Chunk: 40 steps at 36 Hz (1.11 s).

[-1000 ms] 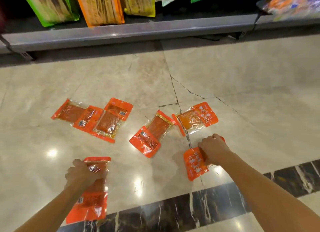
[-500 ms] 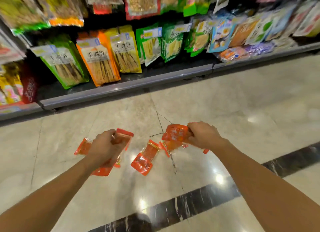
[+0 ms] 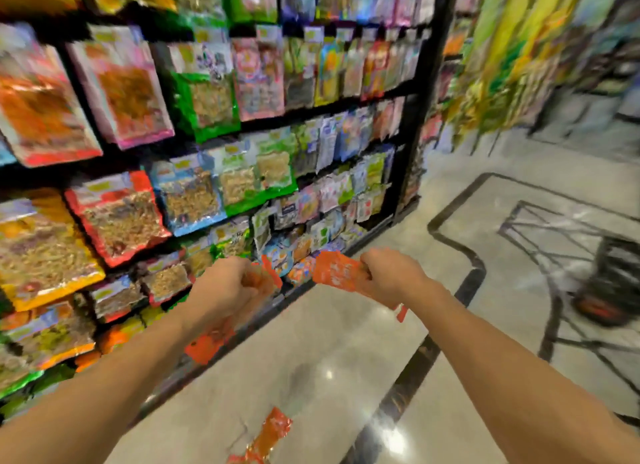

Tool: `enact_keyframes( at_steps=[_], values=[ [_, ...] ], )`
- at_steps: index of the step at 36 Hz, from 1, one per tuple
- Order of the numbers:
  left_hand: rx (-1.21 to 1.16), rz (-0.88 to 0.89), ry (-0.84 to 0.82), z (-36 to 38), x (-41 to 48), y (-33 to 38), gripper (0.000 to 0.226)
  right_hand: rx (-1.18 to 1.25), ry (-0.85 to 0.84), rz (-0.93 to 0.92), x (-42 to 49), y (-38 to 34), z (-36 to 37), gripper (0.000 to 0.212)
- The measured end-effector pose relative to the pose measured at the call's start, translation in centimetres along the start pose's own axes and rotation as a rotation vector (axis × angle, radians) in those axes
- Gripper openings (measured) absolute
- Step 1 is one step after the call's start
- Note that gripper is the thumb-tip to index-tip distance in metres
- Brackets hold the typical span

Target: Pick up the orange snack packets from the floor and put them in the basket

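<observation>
Raised off floor [image 3: 322, 339], my left hand [image 3: 225, 287] and right hand [image 3: 391, 276] each clutch orange snack packets [image 3: 337, 271]; basket [image 3: 613, 280] right of right hand.

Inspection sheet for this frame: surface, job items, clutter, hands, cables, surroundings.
Surface: glossy beige floor with a dark inlay stripe; glare spots.
Job's things: left-hand packet and right-hand packet, both orange, held in the air; floor packet lies near the bottom edge; dark basket-like shape on the floor to the right, too blurred to confirm.
Clutter: nothing seen.
Grippers: left hand grips its packet; right hand grips its packet by one end.
Cables: nothing seen.
Surroundings: black shelves on the left, stocked with snack bags; heavy motion blur.
</observation>
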<state>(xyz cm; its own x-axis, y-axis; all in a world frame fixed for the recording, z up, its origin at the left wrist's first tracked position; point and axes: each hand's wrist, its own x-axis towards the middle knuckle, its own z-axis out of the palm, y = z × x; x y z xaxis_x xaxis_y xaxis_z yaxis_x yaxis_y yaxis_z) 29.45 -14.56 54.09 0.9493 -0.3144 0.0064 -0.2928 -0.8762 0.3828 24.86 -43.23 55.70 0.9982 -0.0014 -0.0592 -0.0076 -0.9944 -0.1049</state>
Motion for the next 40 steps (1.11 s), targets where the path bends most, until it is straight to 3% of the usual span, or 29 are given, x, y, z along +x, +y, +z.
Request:
enact_keyframes(
  at_steps=[3, 5, 12, 17, 26, 32, 35, 38, 40],
  values=[
    [0.065, 0.149, -0.012, -2.5, 1.2, 5.8, 0.014, 0.024, 0.102, 0.085, -3.5, 3.0, -4.0, 0.044],
    [0.101, 0.261, -0.028, -3.0, 2.1, 9.6, 0.021, 0.025, 0.148, 0.139, -5.9, 5.2, -6.2, 0.044],
    [0.135, 0.557, -0.020, -1.5, 4.6, 25.2, 0.007, -0.043, 0.203, 0.330, -13.3, 14.6, -11.5, 0.031],
    [0.187, 0.693, -0.004, 0.7, 6.7, 37.3, 0.022, -0.069, 0.277, 0.436, -17.0, 23.8, -14.1, 0.026],
    [0.156, 0.773, -0.005, 6.7, 13.1, 56.5, 0.019, -0.111, 0.269, 0.601, -21.9, 41.8, -16.9, 0.027],
    [0.078, 0.807, -0.050, 12.6, 18.2, 65.5, 0.020, -0.041, 0.183, 0.739, -22.1, 52.2, -17.1, 0.034],
    [0.039, 0.798, -0.100, 15.4, 22.1, 69.4, 0.017, -0.028, 0.212, 0.787, -21.1, 57.5, -16.5, 0.028],
    [0.033, 0.785, -0.128, 18.1, 26.5, 73.6, 0.021, 0.030, 0.255, 0.870, -19.2, 62.4, -16.2, 0.055],
    [0.028, 0.794, -0.133, 19.7, 29.7, 76.5, 0.023, 0.050, 0.219, 0.890, -17.9, 65.7, -16.7, 0.056]
  ],
)
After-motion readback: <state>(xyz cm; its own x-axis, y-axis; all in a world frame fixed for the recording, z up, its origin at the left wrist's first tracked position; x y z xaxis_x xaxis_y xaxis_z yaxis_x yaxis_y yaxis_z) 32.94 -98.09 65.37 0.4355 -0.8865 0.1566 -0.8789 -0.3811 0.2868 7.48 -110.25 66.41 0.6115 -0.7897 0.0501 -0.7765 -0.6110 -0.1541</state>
